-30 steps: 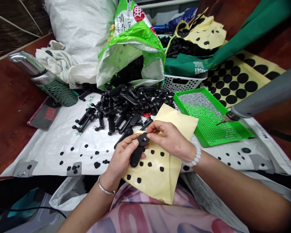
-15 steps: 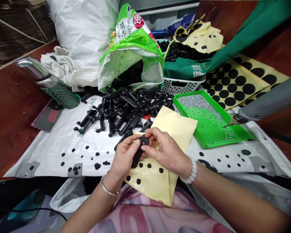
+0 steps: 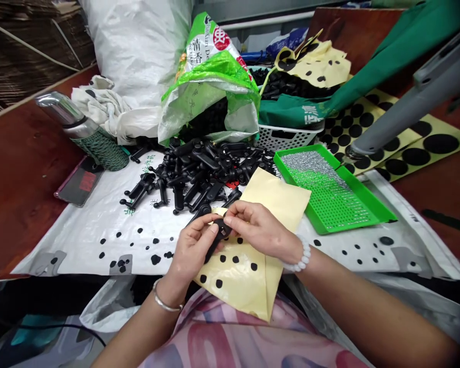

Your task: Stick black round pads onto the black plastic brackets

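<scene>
The left hand point(image 3: 194, 245) grasps a black crank handle point(image 3: 221, 234) between thumb and fingers, its round end turned up, which seems meant to leave that face in view. The right hand point(image 3: 258, 227) comes in from the other side, thumb and index finger pinched on the rim of that round end; whether a thin disc sits between them, I cannot tell. Holding it from both sides probably stops the handle from twisting. Directly beneath the fingers lies a yellow backing sheet point(image 3: 237, 294) with black stickers point(image 3: 235, 259), partly on the worktop point(image 3: 76, 240) and partly over the lap, likely to keep them close. Just beyond the fingers, a heap of black handles point(image 3: 199, 168) seems placed for an easy reach. Off to their right, a green tray point(image 3: 318, 220) contains small silver screws point(image 3: 312, 163), its rim probably preventing scatter.
</scene>
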Tool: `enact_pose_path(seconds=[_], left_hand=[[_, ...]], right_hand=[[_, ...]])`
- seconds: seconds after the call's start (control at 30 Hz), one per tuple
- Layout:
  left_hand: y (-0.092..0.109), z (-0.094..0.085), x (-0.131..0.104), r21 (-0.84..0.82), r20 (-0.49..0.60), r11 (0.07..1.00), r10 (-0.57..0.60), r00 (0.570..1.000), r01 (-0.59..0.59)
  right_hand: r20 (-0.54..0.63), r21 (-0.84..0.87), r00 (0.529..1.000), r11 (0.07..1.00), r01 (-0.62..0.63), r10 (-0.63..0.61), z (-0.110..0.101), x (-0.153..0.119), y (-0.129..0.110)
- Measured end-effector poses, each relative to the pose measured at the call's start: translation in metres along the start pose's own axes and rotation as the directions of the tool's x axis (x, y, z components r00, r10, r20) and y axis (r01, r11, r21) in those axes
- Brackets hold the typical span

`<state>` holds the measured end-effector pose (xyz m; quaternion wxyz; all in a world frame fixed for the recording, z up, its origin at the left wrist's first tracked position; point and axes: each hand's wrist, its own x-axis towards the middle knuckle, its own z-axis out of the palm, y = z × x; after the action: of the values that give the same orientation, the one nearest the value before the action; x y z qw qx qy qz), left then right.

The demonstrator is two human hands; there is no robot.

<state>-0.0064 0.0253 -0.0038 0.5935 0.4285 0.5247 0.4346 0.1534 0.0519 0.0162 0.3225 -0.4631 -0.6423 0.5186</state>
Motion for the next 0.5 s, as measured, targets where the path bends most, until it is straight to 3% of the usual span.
enact_pose_path(seconds=[0.07, 0.13, 0.2, 0.3, 0.43, 0.5], left_hand=[[0.003, -0.02, -0.012, -0.022, -0.046, 1.0, 0.0, 0.999, -0.001], [0.004, -0.049, -0.031, -0.042, -0.114, 0.998, -0.043, 0.993, 0.039], [0.001, -0.081, -0.054, -0.009, -0.188, 0.998, -0.068, 0.98, 0.068], [-0.016, -0.122, -0.085, 0.038, -0.306, 0.975, -0.197, 0.931, 0.219], [-0.055, -0.155, -0.095, 0.172, -0.498, 0.89, -0.291, 0.816, 0.422], [-0.076, -0.167, -0.087, 0.318, -0.573, 0.819, -0.235, 0.785, 0.478]], right_hand=[[0.017, 0.071, 1.0, 0.997, 0.009, -0.01, -0.002, 0.0, 0.0], [-0.043, 0.07, 0.999, 0.997, 0.025, -0.022, -0.005, -0.002, 0.002], [-0.106, -0.017, 0.994, 0.999, 0.036, -0.038, -0.009, -0.003, 0.005], [-0.115, -0.256, 0.988, 0.964, 0.071, -0.103, -0.015, -0.004, 0.014], [-0.059, -0.615, 0.962, 0.769, 0.175, -0.266, -0.015, 0.001, 0.027], [-0.032, -0.716, 0.943, 0.666, 0.21, -0.332, -0.012, 0.004, 0.032]])
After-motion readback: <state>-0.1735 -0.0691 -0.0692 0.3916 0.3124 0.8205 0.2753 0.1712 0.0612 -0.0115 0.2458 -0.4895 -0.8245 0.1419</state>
